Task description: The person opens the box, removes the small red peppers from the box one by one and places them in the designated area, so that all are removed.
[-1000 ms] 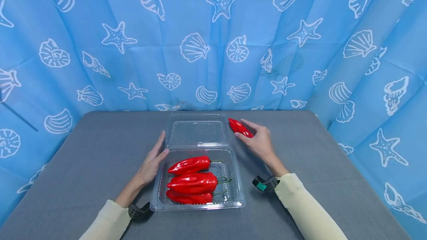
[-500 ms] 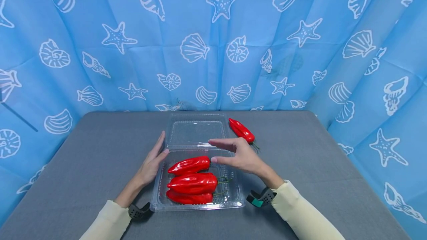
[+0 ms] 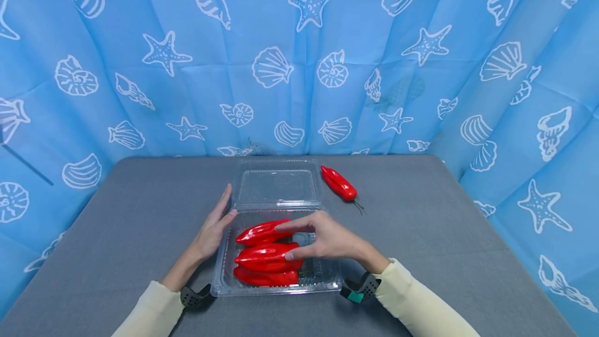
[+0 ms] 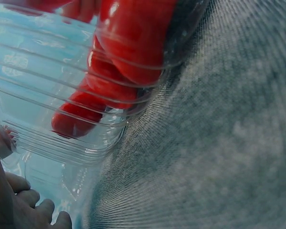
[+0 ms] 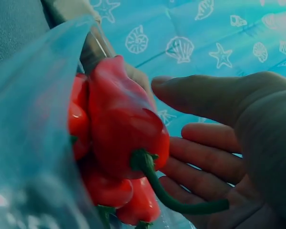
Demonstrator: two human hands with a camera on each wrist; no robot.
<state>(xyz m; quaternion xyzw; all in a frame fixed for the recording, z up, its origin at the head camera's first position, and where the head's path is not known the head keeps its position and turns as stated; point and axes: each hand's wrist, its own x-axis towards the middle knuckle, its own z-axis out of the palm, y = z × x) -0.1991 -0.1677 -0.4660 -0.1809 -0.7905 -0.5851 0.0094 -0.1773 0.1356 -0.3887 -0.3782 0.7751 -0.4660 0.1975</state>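
Observation:
A clear plastic clamshell container (image 3: 276,291) with its lid (image 3: 277,183) folded back lies on the table. Several red peppers (image 3: 269,257) with green stems lie inside, side by side. My left hand (image 3: 211,235) rests along the container's left side, thumb (image 4: 1,143) at the rim and fingers extended beside the hinge. Over the container's right part is my right hand (image 3: 327,241), thumb and fingers spread around the stem end of the top pepper (image 5: 126,124). In the right wrist view a gap shows between thumb and pepper, and the stem (image 5: 181,205) crosses the palm.
A single red pepper (image 3: 339,183) lies on the grey table (image 3: 421,212), right of the lid. Behind the table hangs a blue curtain (image 3: 299,30) printed with shells and starfish. Each wrist wears a dark band (image 3: 362,287).
My right hand has let go of the lone pepper beside the lid and moved left and toward me, over the peppers in the container. My left hand has stayed in place.

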